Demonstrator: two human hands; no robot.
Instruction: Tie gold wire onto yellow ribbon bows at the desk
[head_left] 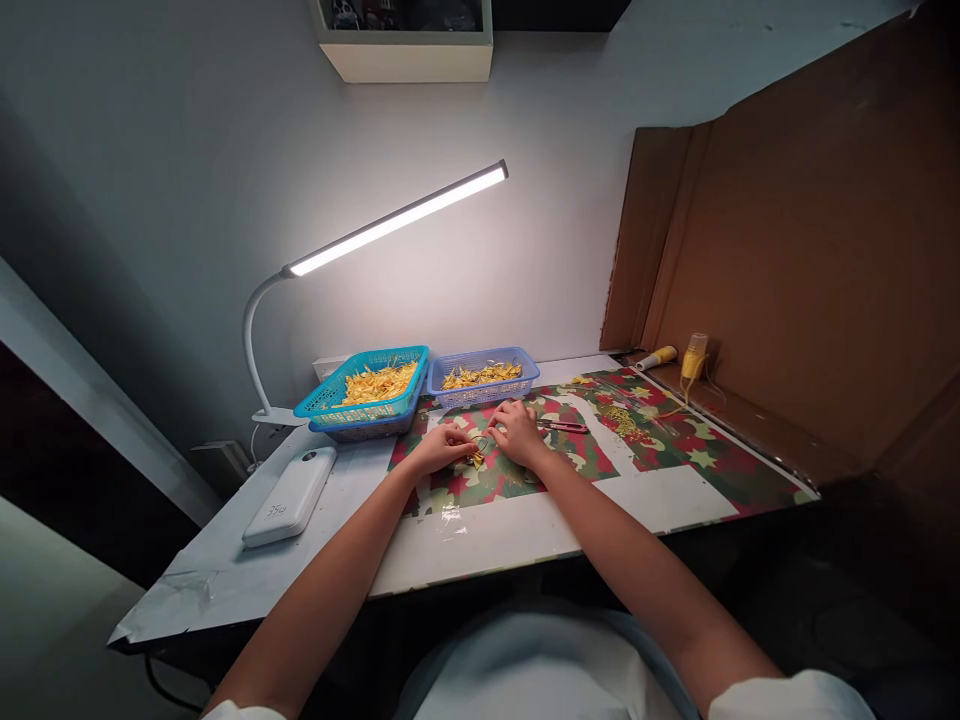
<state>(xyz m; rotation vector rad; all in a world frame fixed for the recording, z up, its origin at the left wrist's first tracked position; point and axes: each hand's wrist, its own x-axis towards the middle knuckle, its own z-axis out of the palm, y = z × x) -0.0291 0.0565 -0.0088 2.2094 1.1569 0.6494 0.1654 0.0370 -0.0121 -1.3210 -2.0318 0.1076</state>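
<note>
My left hand (pixel 444 449) is closed in a pinch at a small gold-yellow ribbon-like piece (pixel 478 460), which hangs just under the fingertips. A thin looped strand (pixel 481 438) arches between my two hands. My right hand (pixel 516 432) rests close by, its fingers bent and pressed together near the strand; whatever lies between them is too small to make out. Just beyond the right hand, a pair of pinkish snips (pixel 564 426) lies on the camouflage-patterned sheet (pixel 592 458).
Behind my hands stand a turquoise basket (pixel 307 407) and a lilac basket (pixel 531 368), both holding yellow pieces. A power bank (pixel 291 497) lies at left, below a lit lamp (pixel 397 222). Yellow thread spools (pixel 694 357) stand by the cardboard wall (pixel 787 260); yellow bits (pixel 624 424) lie right.
</note>
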